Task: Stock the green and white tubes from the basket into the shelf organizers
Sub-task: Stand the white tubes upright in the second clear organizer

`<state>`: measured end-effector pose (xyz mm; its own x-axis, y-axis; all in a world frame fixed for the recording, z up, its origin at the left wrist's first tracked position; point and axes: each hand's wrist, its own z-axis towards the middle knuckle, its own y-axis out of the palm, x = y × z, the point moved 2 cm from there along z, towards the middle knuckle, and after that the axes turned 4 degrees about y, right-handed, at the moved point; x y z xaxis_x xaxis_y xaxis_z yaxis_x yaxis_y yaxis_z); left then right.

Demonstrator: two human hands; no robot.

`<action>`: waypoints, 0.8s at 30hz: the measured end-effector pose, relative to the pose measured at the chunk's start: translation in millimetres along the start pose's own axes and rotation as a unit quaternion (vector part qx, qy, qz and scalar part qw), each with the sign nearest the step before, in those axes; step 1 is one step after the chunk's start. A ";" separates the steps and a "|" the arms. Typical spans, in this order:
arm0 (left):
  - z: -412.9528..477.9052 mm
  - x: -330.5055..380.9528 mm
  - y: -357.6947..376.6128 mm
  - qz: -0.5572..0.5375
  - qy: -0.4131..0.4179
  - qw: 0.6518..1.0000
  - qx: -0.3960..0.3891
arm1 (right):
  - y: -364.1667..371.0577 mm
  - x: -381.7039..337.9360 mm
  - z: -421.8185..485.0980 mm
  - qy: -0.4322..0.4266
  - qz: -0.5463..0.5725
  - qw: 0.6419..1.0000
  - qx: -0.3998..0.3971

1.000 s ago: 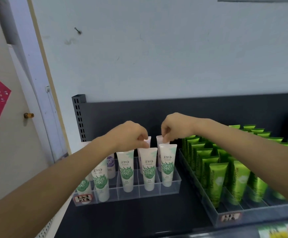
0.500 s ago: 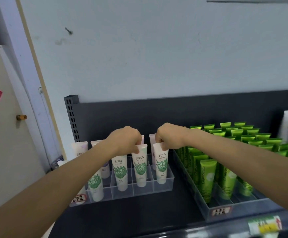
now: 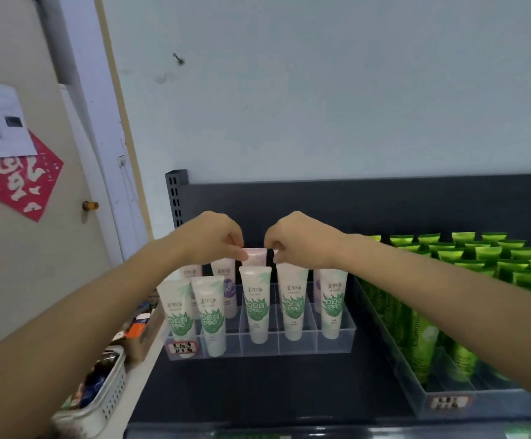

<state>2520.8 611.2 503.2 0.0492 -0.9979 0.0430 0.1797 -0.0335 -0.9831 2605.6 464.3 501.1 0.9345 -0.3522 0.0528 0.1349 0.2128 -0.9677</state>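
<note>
Several green and white tubes (image 3: 256, 304) stand upright in the front row of a clear shelf organizer (image 3: 299, 346). Purple-printed tubes (image 3: 226, 286) stand behind them. My left hand (image 3: 213, 239) pinches the left corner of a pink-topped tube (image 3: 255, 256) in the back row. My right hand (image 3: 299, 240) pinches a white tube top just to the right, mostly hidden by its fingers. Both hands hover over the middle of the organizer, above the front row.
A second clear organizer (image 3: 447, 403) at the right is packed with bright green tubes (image 3: 422, 343). A white perforated basket (image 3: 105, 403) with mixed items sits low at the left, beside the dark shelf (image 3: 257, 388). A door (image 3: 36, 248) stands further left.
My view has swung left and down, bringing the basket into sight. Both hands stay pinched at the back-row tube tops, now about one column further left, with the pink top showing between them.
</note>
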 end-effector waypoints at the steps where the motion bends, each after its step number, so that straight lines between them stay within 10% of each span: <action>1: -6.4 -5.7 0.3 -0.001 -0.005 1.000 -0.012 | 4.9 -8.9 5.2 -0.012 -0.001 1.000 -0.009; 6: -30.1 -25.7 21.4 0.050 -0.002 0.993 -0.110 | 22.8 -30.6 23.7 -0.030 -0.006 0.999 -0.033; 24: -26.1 -51.2 31.5 -0.003 -0.036 0.999 -0.012 | 27.2 -34.6 36.9 0.046 0.058 0.997 -0.035</action>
<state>2498.3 659.8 465.3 0.1198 -0.9910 0.0606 0.1575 -0.0413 -0.9867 2589.0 515.8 482.0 0.9080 -0.4113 -0.0799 0.0012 0.1932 -0.9812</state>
